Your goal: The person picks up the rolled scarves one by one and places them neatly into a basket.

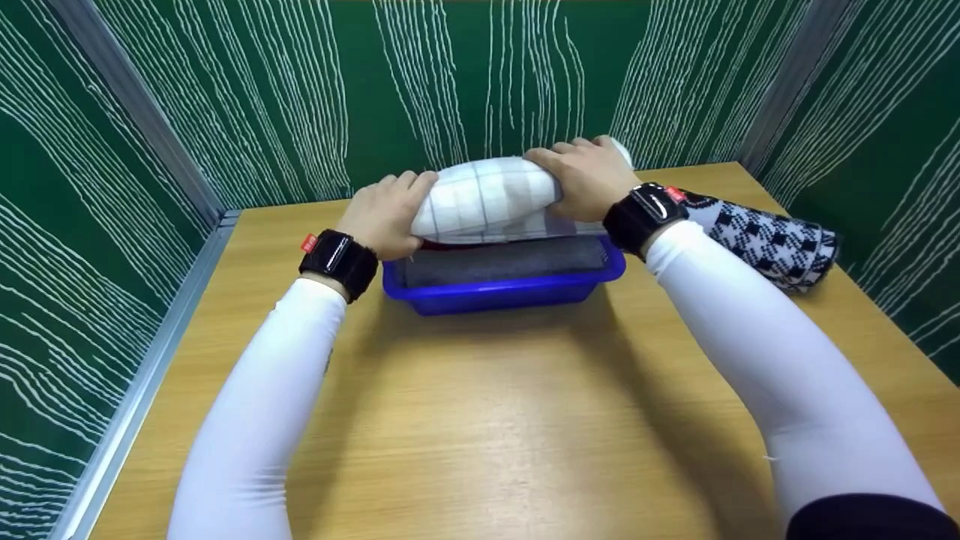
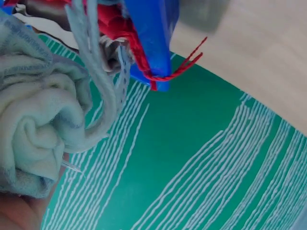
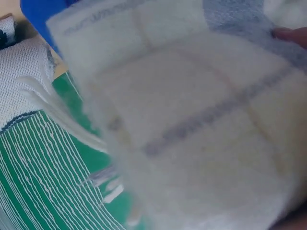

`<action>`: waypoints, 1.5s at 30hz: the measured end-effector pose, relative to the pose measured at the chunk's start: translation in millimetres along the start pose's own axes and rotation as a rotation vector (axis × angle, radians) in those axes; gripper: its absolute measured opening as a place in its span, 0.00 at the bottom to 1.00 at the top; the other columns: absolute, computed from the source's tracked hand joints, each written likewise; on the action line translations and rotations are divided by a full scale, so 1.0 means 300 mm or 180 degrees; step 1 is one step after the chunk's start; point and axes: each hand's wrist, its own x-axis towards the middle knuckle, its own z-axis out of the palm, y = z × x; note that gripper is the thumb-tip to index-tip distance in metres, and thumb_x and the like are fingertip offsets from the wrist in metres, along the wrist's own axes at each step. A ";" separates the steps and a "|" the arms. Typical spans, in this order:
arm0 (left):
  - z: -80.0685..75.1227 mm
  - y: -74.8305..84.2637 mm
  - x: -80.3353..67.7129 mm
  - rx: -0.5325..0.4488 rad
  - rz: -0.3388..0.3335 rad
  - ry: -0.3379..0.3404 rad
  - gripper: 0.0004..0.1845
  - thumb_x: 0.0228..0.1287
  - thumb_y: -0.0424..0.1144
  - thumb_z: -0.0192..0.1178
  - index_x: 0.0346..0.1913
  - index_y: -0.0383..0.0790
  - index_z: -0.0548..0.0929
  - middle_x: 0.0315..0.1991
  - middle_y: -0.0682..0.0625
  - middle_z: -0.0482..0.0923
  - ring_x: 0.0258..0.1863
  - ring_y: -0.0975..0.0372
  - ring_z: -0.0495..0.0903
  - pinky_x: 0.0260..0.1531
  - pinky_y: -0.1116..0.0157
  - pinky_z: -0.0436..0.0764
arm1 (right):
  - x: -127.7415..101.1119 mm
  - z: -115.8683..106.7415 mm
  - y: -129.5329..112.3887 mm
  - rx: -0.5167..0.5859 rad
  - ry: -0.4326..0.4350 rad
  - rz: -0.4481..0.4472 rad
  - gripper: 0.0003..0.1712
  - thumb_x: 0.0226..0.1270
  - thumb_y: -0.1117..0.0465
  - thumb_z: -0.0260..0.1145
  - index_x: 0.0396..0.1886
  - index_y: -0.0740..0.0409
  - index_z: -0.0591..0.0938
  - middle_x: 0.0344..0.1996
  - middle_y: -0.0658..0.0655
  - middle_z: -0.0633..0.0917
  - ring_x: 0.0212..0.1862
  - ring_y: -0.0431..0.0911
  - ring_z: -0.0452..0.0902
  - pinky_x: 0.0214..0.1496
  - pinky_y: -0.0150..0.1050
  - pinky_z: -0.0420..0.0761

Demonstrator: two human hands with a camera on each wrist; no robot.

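White-sleeved arms reach over the bench (image 1: 480,420) to a rolled white checked scarf (image 1: 487,196), left hand (image 1: 386,214) and right hand (image 1: 589,176) gripping its ends above the blue bin (image 1: 502,294).

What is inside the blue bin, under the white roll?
The blue bin shows a folded dark grey cloth along its near side and a sliver of red fabric. The white checked roll, held by both hands, covers whatever lies behind.
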 end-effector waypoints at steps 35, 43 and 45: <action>0.125 -0.046 0.054 0.0019 -0.0133 -0.0407 0.44 0.56 0.35 0.75 0.76 0.38 0.68 0.66 0.35 0.79 0.66 0.40 0.80 0.65 0.41 0.82 | 0.066 0.203 0.024 0.0245 -0.0219 0.0137 0.46 0.55 0.58 0.77 0.77 0.48 0.75 0.66 0.66 0.85 0.65 0.68 0.80 0.68 0.72 0.74; 0.156 -0.054 0.076 -0.0044 -0.0348 -0.0621 0.44 0.58 0.36 0.75 0.78 0.40 0.68 0.72 0.37 0.76 0.71 0.40 0.76 0.67 0.39 0.81 | 0.072 0.208 0.014 0.0384 -0.0497 0.0247 0.48 0.54 0.62 0.76 0.79 0.48 0.73 0.68 0.67 0.83 0.68 0.69 0.78 0.74 0.74 0.70; 0.158 -0.053 0.080 -0.0107 -0.0380 -0.0661 0.45 0.58 0.35 0.74 0.79 0.41 0.67 0.74 0.37 0.75 0.72 0.40 0.76 0.69 0.39 0.80 | 0.073 0.213 0.015 0.0404 -0.0539 0.0273 0.48 0.54 0.62 0.77 0.78 0.49 0.73 0.68 0.67 0.83 0.68 0.70 0.78 0.75 0.74 0.70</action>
